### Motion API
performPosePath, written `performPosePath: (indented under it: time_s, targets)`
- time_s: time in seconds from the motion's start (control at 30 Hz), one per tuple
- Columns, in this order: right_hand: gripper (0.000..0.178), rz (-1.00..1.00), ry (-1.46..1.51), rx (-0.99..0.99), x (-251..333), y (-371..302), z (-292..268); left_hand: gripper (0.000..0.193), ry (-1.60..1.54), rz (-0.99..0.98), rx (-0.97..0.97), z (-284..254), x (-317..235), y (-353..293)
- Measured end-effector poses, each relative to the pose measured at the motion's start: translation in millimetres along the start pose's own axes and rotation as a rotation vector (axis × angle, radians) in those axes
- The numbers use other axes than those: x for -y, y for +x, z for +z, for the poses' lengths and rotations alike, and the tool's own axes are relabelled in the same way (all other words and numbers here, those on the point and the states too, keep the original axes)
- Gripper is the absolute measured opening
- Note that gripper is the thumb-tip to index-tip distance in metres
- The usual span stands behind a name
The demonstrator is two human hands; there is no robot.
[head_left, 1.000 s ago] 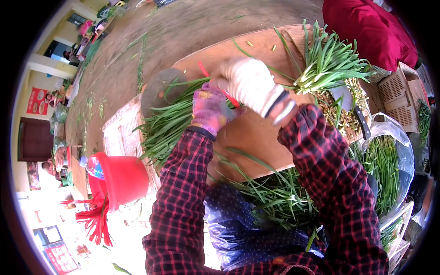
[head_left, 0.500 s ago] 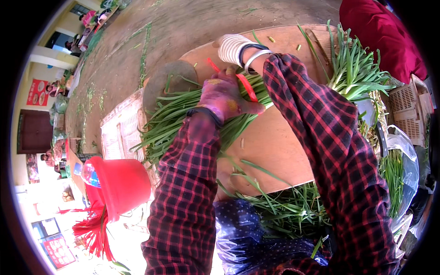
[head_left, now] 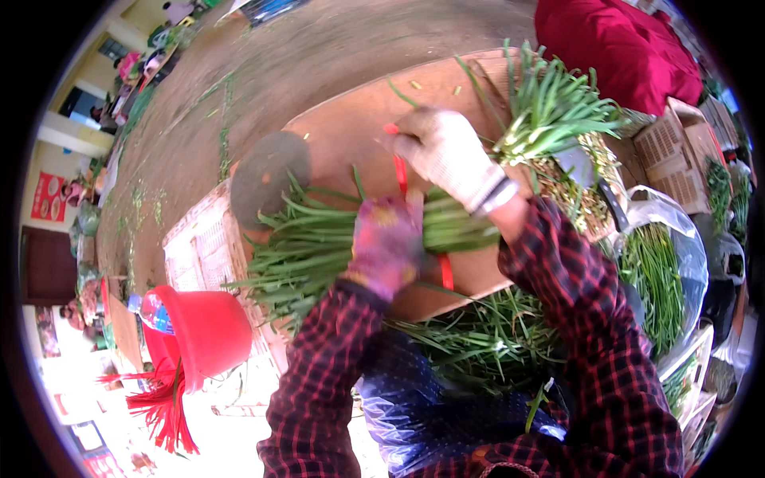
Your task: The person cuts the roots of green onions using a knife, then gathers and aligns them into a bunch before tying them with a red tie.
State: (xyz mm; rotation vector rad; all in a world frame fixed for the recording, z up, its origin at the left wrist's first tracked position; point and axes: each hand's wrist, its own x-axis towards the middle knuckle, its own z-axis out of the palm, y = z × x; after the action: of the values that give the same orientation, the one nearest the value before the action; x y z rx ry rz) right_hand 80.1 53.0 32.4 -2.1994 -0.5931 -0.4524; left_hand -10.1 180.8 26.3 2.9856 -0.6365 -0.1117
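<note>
Your right grip (head_left: 446, 151) has moved back from the far edge of the worktop (head_left: 343, 127) and now hangs over the green bundle (head_left: 315, 243). Your left grip (head_left: 388, 247) has shifted nearer to you and a little right along the leaves; the whole view has swung a bit too, so part of the apparent shift is your head.

The red band (head_left: 401, 174) changes most: half a second ago it lay across the top by your left thumb; now one length stands up on the far side toward your right fingers, and a red piece shows on the near side of the leaves.

Right grip: looks closed on the band, a red tip poking out at the fingertips. Left grip: blurred, but appears to be clasped over the bundle, palm down; fingertips hidden.

Bundle lies crosswise on the worktop, leafy end spread left past the edge, right part under your right wrist.

Meaning for the work, as I judge it: band passes beneath the stems and its far end is in your control, so the wrap looks partway along. No knot shows, and whether the band is tight I cannot tell. The left clasp seems to be what keeps the leaves gathered; slackening there could let them fan out. Knife (head_left: 612, 205) lies well apart, beside the leafy bunch (head_left: 550, 111) on the right
</note>
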Motion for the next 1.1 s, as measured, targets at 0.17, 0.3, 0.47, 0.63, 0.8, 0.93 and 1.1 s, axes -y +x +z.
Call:
performPosePath:
  time_s: [0.17,0.3,0.47,0.63,0.8,0.93,1.1]
  targets:
    - [0.025,0.327,0.144,-0.083,7.3,-84.5,-56.3,0.096,-0.028,0.023,-0.283,33.1,-49.4,-37.3]
    - [0.019,0.093,0.053,-0.169,23.2,-104.4,-68.5,0.115,-0.019,-0.115,-0.119,21.5,-62.9,-46.1]
    - [0.015,0.053,-0.375,0.025,70.4,-135.6,-81.2,0.118,-0.293,-0.063,-0.286,47.1,-36.1,-40.2]
    - [0.013,-0.044,-0.354,-0.02,79.0,-171.5,-58.5,0.084,0.098,-0.008,-0.157,58.4,-23.8,-24.4]
    - [0.021,0.016,-0.133,-0.084,96.3,-162.3,-60.3,0.056,0.144,0.097,-0.074,60.7,-10.7,-20.2]
    - [0.027,0.228,0.415,-0.296,93.3,-155.5,-72.3,0.055,0.147,0.136,-0.016,50.1,-15.7,-21.9]
    - [0.029,0.669,1.412,-0.358,25.3,-166.0,-51.4,0.092,-0.285,-0.08,0.035,18.5,-40.1,-19.5]
